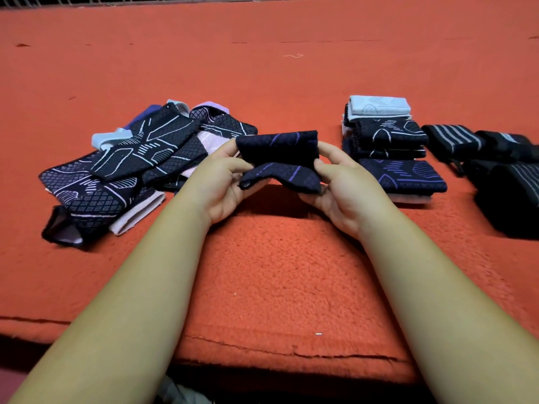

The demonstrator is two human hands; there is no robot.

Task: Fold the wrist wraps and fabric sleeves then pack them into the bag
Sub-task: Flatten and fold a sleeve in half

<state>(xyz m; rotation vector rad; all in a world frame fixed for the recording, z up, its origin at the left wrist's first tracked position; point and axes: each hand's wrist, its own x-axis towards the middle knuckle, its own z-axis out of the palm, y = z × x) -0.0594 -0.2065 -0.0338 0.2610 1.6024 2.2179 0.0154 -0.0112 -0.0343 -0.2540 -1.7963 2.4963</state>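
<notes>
At about 10 o'clock from the hands lies the loose pile of unfolded sleeves (125, 167), dark knit with pale lines and lavender and light blue edges, sprawled on the orange felt surface (277, 272).

The left hand (221, 185) comes in from 7 o'clock with the forearm stretched forward. Its thumb and fingertips pinch the left end of the navy sleeve (277, 158). This sleeve, with purple lines, is the piece being worked on. It is held just clear of the felt, with its shadow below it. Its long axis runs from 9 to 3 o'clock between the two hands. It is doubled over, and the two layers gape apart toward the person.

The right hand (341, 191) mirrors the left from 5 o'clock, its curled fingers pinching the right end.

The folded stack (388, 135) sits at about 2 o'clock from the hands, near the right hand, so the right hand looks better placed to carry the sleeve across once the layers are pressed flat. Beyond the stack, at 3 o'clock, lie the rolled wrist wraps (455, 141), black with grey stripes. No bag is in view.
</notes>
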